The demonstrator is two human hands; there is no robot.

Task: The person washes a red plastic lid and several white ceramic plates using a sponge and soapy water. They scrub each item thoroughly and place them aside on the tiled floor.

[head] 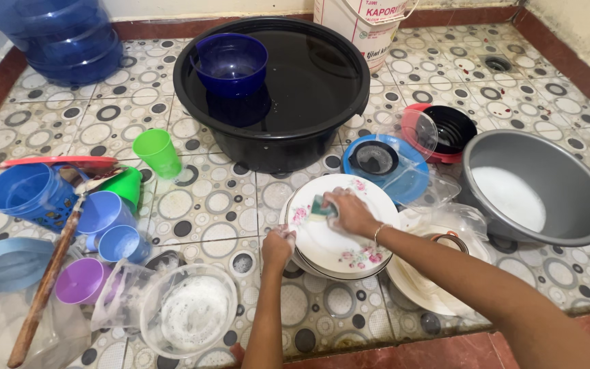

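Observation:
A white plate with pink flower print [349, 236] lies on top of a stack of plates on the tiled floor. My left hand [278, 247] grips the plate's left rim. My right hand [351, 212] presses a green sponge [321, 207] onto the plate's upper left face. A bracelet sits on my right wrist.
A large black tub of water [322, 102] holds a floating blue bowl [232, 63]. A grey basin with soapy water [585, 205] stands at right. Coloured cups [157, 152], a clear soapy bowl [189, 319], a wooden stick [42, 290], lids and a blue water jug [59, 34] lie around.

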